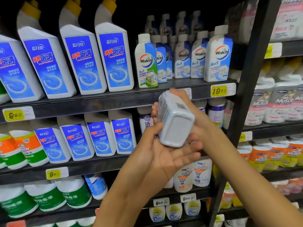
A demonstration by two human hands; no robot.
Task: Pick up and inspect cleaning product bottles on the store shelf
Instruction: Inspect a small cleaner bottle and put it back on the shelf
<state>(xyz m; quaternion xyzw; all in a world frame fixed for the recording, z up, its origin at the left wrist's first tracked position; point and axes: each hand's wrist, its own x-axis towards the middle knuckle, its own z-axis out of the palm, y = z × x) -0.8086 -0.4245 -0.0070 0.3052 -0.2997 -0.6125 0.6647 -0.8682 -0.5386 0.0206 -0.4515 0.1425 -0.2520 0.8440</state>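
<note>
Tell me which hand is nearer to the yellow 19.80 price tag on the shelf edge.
Right. The right hand, wrapped behind the held bottle, sits just left of and below the 19.80 price tag. The left hand cups the bottle's base, lower and farther left.

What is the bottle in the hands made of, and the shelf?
The bottle looks like smooth white plastic: its moulded base has rounded corners and a soft sheen. The shelf looks like black painted metal, thin and matte, though that is less certain.
</note>
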